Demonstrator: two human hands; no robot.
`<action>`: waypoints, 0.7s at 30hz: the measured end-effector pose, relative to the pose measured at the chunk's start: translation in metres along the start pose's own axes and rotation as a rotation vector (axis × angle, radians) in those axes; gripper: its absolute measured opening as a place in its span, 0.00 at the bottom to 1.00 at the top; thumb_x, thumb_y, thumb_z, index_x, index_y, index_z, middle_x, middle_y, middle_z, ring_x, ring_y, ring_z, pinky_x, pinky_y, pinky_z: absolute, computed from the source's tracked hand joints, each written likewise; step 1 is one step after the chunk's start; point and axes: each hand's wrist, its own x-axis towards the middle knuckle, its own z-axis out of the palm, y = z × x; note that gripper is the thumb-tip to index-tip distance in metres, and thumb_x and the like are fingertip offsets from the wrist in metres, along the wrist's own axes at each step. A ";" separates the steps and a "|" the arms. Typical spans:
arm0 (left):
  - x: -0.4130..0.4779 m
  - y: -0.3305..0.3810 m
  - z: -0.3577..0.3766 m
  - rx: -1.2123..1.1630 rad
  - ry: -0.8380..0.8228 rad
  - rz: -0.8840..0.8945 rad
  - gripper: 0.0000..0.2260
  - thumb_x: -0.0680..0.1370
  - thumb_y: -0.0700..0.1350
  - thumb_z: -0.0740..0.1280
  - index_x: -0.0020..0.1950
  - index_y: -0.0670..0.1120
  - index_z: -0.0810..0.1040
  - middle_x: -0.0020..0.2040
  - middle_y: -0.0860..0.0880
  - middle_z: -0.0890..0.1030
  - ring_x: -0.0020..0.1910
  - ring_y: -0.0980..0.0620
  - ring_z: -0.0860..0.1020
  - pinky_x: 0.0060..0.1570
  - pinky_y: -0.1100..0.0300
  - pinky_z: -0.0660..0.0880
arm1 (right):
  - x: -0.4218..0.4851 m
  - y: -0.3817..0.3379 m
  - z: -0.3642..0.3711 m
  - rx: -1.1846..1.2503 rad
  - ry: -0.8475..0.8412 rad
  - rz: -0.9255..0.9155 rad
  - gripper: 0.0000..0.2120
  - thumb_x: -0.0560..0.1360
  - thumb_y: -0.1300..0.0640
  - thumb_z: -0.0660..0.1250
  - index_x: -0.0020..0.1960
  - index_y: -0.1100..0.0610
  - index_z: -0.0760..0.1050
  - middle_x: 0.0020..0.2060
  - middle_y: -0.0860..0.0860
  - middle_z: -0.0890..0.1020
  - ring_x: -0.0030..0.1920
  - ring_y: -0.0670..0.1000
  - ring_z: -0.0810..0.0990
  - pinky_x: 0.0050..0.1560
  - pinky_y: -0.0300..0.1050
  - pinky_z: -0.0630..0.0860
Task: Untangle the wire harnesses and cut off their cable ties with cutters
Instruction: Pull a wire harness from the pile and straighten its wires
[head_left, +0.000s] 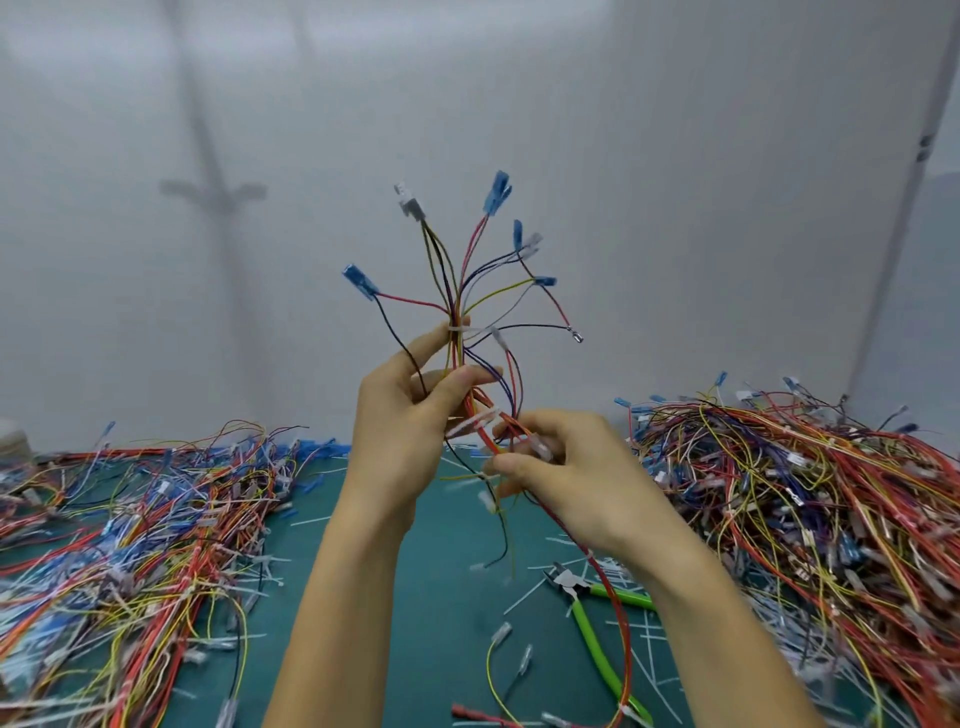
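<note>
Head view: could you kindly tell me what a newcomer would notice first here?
The wire harness held up at centre, its blue-tipped wires fanning above the left hand, with the right hand pinching its lower strands. Then the left wire heap and right wire heap flanking the green mat, and the green-handled cutters lying beneath the right forearm.

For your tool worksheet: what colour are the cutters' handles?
Bright green; the cutters show best in the head view.
</note>
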 end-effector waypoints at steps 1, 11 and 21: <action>0.000 -0.001 0.000 -0.069 0.019 -0.022 0.16 0.78 0.37 0.68 0.64 0.48 0.77 0.42 0.44 0.86 0.33 0.53 0.81 0.37 0.62 0.80 | -0.001 -0.001 -0.001 0.052 0.016 -0.012 0.05 0.72 0.60 0.73 0.48 0.57 0.82 0.39 0.54 0.86 0.40 0.52 0.86 0.54 0.58 0.80; 0.006 0.000 -0.025 -0.217 -0.229 -0.385 0.35 0.72 0.71 0.60 0.61 0.43 0.79 0.57 0.45 0.84 0.55 0.46 0.83 0.48 0.53 0.83 | -0.001 -0.008 -0.003 0.565 0.269 -0.081 0.07 0.71 0.66 0.74 0.46 0.56 0.81 0.37 0.58 0.86 0.32 0.49 0.83 0.36 0.41 0.80; 0.001 -0.008 -0.004 -0.037 -0.232 -0.176 0.31 0.65 0.44 0.80 0.64 0.47 0.70 0.50 0.48 0.86 0.44 0.47 0.86 0.44 0.55 0.82 | 0.003 0.002 0.001 0.491 0.227 -0.085 0.06 0.77 0.61 0.70 0.51 0.55 0.84 0.48 0.56 0.86 0.47 0.51 0.86 0.44 0.39 0.81</action>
